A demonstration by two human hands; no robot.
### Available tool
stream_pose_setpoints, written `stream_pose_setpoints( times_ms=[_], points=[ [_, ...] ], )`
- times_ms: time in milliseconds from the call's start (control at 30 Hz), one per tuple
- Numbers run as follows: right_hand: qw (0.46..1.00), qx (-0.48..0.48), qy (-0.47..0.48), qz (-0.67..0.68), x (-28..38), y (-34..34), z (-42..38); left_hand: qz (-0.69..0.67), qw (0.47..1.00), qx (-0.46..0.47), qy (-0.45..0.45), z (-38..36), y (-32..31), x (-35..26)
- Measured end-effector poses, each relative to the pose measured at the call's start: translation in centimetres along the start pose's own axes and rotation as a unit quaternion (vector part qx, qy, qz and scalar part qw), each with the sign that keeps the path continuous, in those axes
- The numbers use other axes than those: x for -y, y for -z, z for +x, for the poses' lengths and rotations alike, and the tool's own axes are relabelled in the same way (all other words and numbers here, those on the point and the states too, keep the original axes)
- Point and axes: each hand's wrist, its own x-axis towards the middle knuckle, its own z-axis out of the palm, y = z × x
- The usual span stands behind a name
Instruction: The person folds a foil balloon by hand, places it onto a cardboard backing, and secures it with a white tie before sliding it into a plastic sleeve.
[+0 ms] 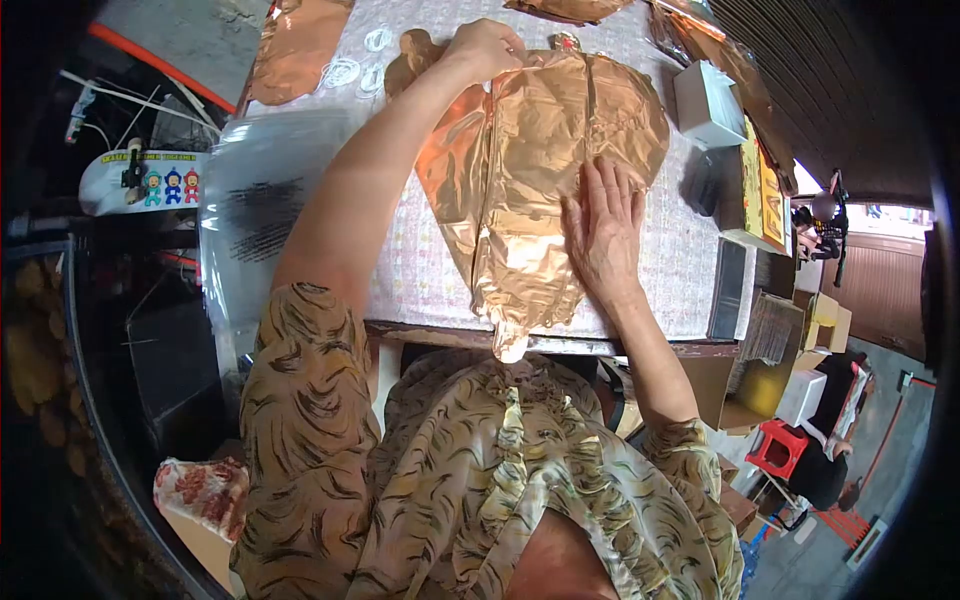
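Touching foil (535, 150): right hand (608, 235); white box (710, 108) near, contents unclear.

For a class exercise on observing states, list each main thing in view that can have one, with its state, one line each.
Copper foil piece: flat, creased, lower tab past the table edge
Left hand: curled at the foil's upper edge; grip unclear
Right hand: open, palm down on the foil
White string: coiled on the table
Tablecloth: spread out
White box: open or closed unclear
Skateboard: printed underside showing
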Motion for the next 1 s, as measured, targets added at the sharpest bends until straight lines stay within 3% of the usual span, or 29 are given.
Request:
stream_pose_setpoints(
  times_ms=[233,400,600,700,767,1000],
  points=[
    [1.0,0.008,-0.002,0.007,-0.4,-0.5,0.0,-0.013,1.0,-0.021,-0.005,0.2,-0.7,1.8],
    [1.0,0.014,-0.001,0.005,-0.2,-0.2,0.0,-0.04,0.999,0.012,0.025,0.1,-0.7,1.8],
    [1.0,0.014,-0.002,0.01,-0.2,-0.2,0.0,-0.05,0.996,-0.068,-0.017,-0.9,-1.1,0.9],
    [1.0,0.018,-0.002,0.009,-0.3,-0.2,0.0,-0.068,0.996,-0.036,0.037,-1.1,-0.8,0.6],
    [1.0,0.02,-0.004,0.007,-0.2,-0.2,0.0,-0.03,0.993,-0.092,-0.069,-1.5,-0.9,0.9],
    [1.0,0.022,-0.005,0.006,-0.2,-0.2,0.0,-0.112,0.993,-0.025,0.005,-0.3,-1.3,1.7]
  ],
)
